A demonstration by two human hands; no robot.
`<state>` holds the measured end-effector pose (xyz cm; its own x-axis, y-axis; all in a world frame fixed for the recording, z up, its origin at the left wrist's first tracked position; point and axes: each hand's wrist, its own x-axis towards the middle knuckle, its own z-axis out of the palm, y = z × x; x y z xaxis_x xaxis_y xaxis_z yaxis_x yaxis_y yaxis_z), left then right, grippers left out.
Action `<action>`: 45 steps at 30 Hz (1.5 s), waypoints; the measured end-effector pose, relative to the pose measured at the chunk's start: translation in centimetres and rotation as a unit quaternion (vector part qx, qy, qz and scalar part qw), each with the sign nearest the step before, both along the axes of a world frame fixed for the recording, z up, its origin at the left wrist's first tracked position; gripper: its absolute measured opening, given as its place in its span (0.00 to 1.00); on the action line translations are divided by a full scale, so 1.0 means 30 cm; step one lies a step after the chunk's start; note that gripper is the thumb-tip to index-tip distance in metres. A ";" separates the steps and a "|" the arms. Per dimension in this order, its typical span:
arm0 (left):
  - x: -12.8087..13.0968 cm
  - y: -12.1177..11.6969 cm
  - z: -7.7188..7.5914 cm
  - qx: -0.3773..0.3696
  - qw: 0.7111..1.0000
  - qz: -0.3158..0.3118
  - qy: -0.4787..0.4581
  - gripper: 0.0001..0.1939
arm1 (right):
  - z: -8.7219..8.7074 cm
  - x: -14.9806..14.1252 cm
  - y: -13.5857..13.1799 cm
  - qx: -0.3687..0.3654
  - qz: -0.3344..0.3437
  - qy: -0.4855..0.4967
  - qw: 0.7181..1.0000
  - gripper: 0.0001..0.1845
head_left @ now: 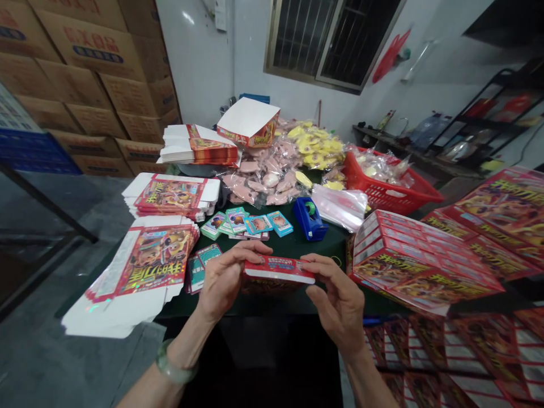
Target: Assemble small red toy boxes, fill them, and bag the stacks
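Small red printed carton (276, 273) gripped at both ends, held just above the front edge of a green-covered desk (293, 246). Left hand (223, 275), fingers (242, 249) curled over one end of the carton, nearly closed on the card. Right hand (334, 300), fingers (317, 263) bent across the other end, partly open, thumb beneath. Jade bangle (175, 362) on the left wrist. Close by on the desk, trading cards (246, 222), blue tape dispenser (309, 219), flat printed carton blanks (140, 272); larger red cartons (425, 255) off to the right.
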<state>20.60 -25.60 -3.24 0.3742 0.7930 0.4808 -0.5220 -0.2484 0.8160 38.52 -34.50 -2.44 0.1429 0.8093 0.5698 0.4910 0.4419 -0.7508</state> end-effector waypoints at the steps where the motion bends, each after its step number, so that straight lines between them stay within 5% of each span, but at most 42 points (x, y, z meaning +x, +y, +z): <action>1: -0.008 -0.004 0.009 0.015 1.000 -0.001 0.024 0.10 | 0.003 -0.007 -0.001 0.008 -0.020 0.007 1.000 0.09; 5: -0.017 -0.004 0.041 0.077 0.990 0.031 0.114 0.05 | 0.013 -0.033 0.004 0.003 -0.068 0.008 0.998 0.06; 10: -0.003 0.015 0.022 0.092 0.988 0.060 0.107 0.03 | 0.025 -0.053 0.013 0.006 -0.096 -0.014 0.995 0.08; 15: -0.020 0.037 0.023 0.061 0.993 0.005 0.099 0.04 | 0.022 -0.076 0.012 0.066 -0.109 -0.066 0.990 0.10; 24: -0.004 0.024 -0.025 0.103 0.993 0.013 0.056 0.07 | -0.132 -0.107 0.017 0.163 -0.162 -0.106 0.967 0.18; 27: 0.012 0.018 -0.050 0.161 0.982 0.056 0.082 0.18 | -0.170 -0.130 0.025 0.174 -0.185 -0.080 0.964 0.20; 30: 0.021 0.015 -0.051 0.203 0.964 0.108 0.134 0.17 | -0.170 -0.134 0.029 0.175 -0.173 -0.062 0.967 0.18; 34: 0.025 0.001 -0.039 0.248 0.924 0.232 0.177 0.13 | -0.131 -0.037 0.088 0.089 -0.107 0.041 0.989 0.21; 37: 0.028 -0.010 -0.043 0.264 0.895 0.309 0.185 0.15 | -0.096 0.122 0.208 -0.033 -0.281 0.118 0.952 0.22; 39: 0.029 -0.012 -0.050 0.266 0.891 0.321 0.178 0.15 | -0.076 0.238 0.304 -0.138 -0.365 0.079 0.917 0.18; 42: 0.029 -0.008 -0.056 0.267 0.896 0.315 0.164 0.15 | -0.053 0.369 0.429 -0.227 -0.356 0.055 0.905 0.08; 45: 0.029 -0.004 -0.057 0.270 0.901 0.303 0.153 0.15 | -0.035 0.429 0.504 -0.317 -0.325 0.055 0.890 0.09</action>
<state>21.46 -25.71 -4.93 0.1315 0.5783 0.8051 0.0724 -0.8156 0.5741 51.39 -19.37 -3.50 0.7238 0.6897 -0.0177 0.3967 -0.4371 -0.8072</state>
